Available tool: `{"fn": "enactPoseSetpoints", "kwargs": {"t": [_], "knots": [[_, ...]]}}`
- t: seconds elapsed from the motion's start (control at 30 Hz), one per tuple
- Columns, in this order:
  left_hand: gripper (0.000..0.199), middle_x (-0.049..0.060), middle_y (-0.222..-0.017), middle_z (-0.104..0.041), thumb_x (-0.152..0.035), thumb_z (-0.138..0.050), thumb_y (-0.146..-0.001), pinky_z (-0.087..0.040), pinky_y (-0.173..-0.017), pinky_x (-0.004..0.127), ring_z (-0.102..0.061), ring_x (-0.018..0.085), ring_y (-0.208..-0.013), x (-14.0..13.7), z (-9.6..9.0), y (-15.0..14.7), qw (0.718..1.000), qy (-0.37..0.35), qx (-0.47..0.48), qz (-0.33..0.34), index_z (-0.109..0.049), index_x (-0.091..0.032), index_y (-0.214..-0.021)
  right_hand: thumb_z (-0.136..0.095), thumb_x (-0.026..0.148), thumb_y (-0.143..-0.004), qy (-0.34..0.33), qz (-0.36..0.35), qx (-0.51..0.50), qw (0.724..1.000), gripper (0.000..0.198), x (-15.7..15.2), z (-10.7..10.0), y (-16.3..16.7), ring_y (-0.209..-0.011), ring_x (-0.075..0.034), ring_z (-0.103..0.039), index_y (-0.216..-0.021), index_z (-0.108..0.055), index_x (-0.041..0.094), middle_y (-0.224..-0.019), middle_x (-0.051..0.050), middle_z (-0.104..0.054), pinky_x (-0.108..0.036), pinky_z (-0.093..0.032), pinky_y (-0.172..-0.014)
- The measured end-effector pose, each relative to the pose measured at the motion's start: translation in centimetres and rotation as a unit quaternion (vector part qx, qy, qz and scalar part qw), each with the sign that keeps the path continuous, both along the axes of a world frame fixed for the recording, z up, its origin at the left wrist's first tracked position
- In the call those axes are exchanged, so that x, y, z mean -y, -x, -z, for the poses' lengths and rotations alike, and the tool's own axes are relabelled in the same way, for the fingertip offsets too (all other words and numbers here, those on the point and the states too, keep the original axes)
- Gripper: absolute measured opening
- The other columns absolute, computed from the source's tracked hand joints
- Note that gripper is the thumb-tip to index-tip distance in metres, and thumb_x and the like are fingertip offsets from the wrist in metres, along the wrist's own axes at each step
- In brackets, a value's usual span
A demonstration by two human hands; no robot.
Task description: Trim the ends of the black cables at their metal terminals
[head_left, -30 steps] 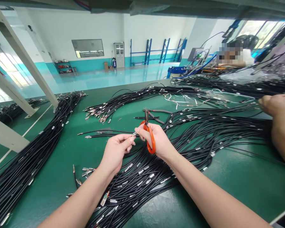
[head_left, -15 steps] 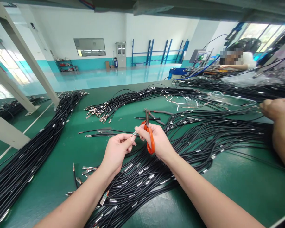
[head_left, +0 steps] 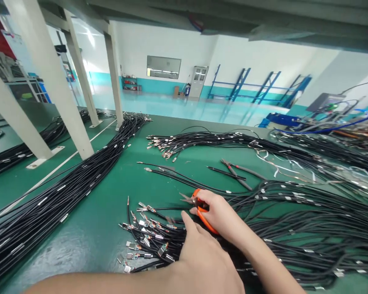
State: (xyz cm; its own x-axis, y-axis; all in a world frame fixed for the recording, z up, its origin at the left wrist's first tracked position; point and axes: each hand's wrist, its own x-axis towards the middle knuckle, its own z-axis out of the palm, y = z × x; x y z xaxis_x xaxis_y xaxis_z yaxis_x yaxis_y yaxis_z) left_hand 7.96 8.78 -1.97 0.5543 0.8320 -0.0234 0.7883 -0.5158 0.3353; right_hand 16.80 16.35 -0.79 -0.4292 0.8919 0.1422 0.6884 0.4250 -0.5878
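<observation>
Orange-handled scissors [head_left: 206, 220] are held in my right hand [head_left: 216, 210], their short blades parted and pointing left over the green table [head_left: 88, 241]. My left hand [head_left: 205, 255] lies over the front bundle of black cables [head_left: 178, 234], close below the scissors. One digit of it points up toward the blades; the other fingers are hidden, so its grip does not show. Left of it, cable ends with metal connectors [head_left: 145, 241] fan out, several with bits of orange and green visible.
Grey-handled pliers [head_left: 237, 175] and a black pen-like tool [head_left: 223, 172] lie behind my hands. More cable bundles run along the left [head_left: 88, 175] and the back [head_left: 208, 139]. White posts [head_left: 70, 110] stand at left. White strips [head_left: 282, 167] lie at right.
The view has swung left. My left hand has left the cable end both hands were at and moved onto the bundle. The scissors have turned from pointing up to pointing left.
</observation>
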Motion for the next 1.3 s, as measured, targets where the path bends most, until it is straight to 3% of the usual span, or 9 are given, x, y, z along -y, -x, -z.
{"fn": "enactPoseSetpoints", "kwargs": {"t": [0.1,0.37,0.57,0.7,0.83,1.0,1.1,1.2,1.3], "knots": [[0.046,0.033,-0.105,-0.057,-0.018,-0.050,-0.067,-0.017,-0.088,0.065,-0.052,0.048,-0.097,-0.1,0.1,-0.2,1.000,0.005,-0.004,-0.010,-0.062,-0.001,-0.107,-0.051,0.021,-0.067,-0.027,-0.023,0.046,0.998,0.015,-0.3,0.4,0.3,-0.058,-0.016,-0.047,-0.054,-0.045,0.020,-0.061,-0.002,-0.053,-0.027,-0.037,-0.055],[0.054,0.035,-0.118,-0.046,-0.021,-0.060,-0.071,-0.029,-0.087,0.063,-0.041,0.048,-0.111,-0.2,-7.2,0.9,0.992,0.027,-0.119,0.025,-0.051,0.006,-0.116,-0.048,0.027,-0.070,-0.036,0.032,0.038,0.998,0.016,-1.6,1.8,0.3,-0.054,-0.015,-0.046,-0.056,-0.044,0.020,-0.060,-0.002,-0.054,-0.027,-0.037,-0.052],[0.042,0.030,-0.091,-0.063,-0.034,-0.068,-0.065,-0.038,-0.078,0.053,-0.057,0.042,-0.090,-1.8,-5.6,1.1,0.997,-0.002,-0.068,-0.025,-0.068,-0.002,-0.091,-0.050,0.035,-0.071,-0.017,0.095,-0.060,0.994,0.020,-1.2,0.6,0.2,-0.057,-0.017,-0.051,-0.061,-0.052,0.019,-0.064,-0.004,-0.059,-0.029,-0.041,-0.056],[0.015,0.013,-0.061,-0.064,-0.028,-0.061,-0.069,-0.038,-0.057,0.032,-0.059,0.025,-0.062,-4.0,-4.7,2.5,0.990,-0.030,0.122,-0.071,-0.066,-0.015,-0.063,-0.052,0.038,-0.070,0.002,0.131,-0.137,0.982,0.020,-1.3,0.1,-0.4,-0.059,-0.018,-0.052,-0.064,-0.054,0.019,-0.062,-0.004,-0.059,-0.029,-0.041,-0.057],[0.026,0.002,-0.044,-0.054,-0.037,-0.067,-0.060,-0.029,-0.046,0.026,-0.048,0.016,-0.043,-6.8,-4.2,4.4,0.937,0.049,0.307,-0.161,-0.055,-0.019,-0.046,-0.054,0.046,-0.069,0.009,0.147,-0.185,0.972,0.028,-1.3,-0.2,-0.7,-0.060,-0.019,-0.053,-0.063,-0.054,0.018,-0.061,-0.003,-0.057,-0.029,-0.041,-0.057],[0.029,0.000,-0.047,-0.055,-0.040,-0.071,-0.055,-0.035,-0.047,0.024,-0.051,0.014,-0.044,-9.6,-3.5,5.2,0.760,0.135,0.583,-0.254,-0.060,-0.015,-0.066,-0.054,0.041,-0.072,-0.002,0.157,-0.192,0.969,0.025,-1.0,-0.2,-0.6,-0.057,-0.017,-0.049,-0.062,-0.055,0.018,-0.059,-0.002,-0.055,-0.028,-0.038,-0.055],[0.031,0.004,-0.069,-0.061,-0.043,-0.058,-0.069,-0.042,-0.058,0.024,-0.057,0.013,-0.062,-10.2,-3.6,5.4,0.703,0.105,0.649,-0.272,-0.058,-0.014,-0.078,-0.053,0.033,-0.073,0.019,0.143,-0.190,0.971,0.019,-0.7,-0.1,-0.4,-0.057,-0.015,-0.046,-0.061,-0.054,0.018,-0.060,-0.001,-0.052,-0.027,-0.036,-0.055],[0.029,0.001,-0.065,-0.056,-0.042,-0.056,-0.071,-0.041,-0.058,0.023,-0.052,0.010,-0.057,-10.0,-3.8,5.4,0.675,0.103,0.684,-0.259,-0.058,-0.013,-0.075,-0.056,0.033,-0.071,0.052,0.128,-0.207,0.969,0.019,-0.4,-0.6,-0.4,-0.055,-0.013,-0.043,-0.061,-0.054,0.017,-0.058,0.001,-0.049,-0.026,-0.035,-0.055],[0.025,-0.003,-0.051,-0.048,-0.037,-0.060,-0.070,-0.032,-0.050,0.021,-0.040,0.007,-0.046,-9.3,-4.0,5.0,0.706,0.172,0.666,-0.167,-0.061,-0.011,-0.069,-0.058,0.037,-0.072,0.054,0.141,-0.277,0.949,0.022,-0.2,-1.6,-0.9,-0.059,-0.013,-0.044,-0.070,-0.060,0.016,-0.063,0.000,-0.051,-0.026,-0.036,-0.059]]}}
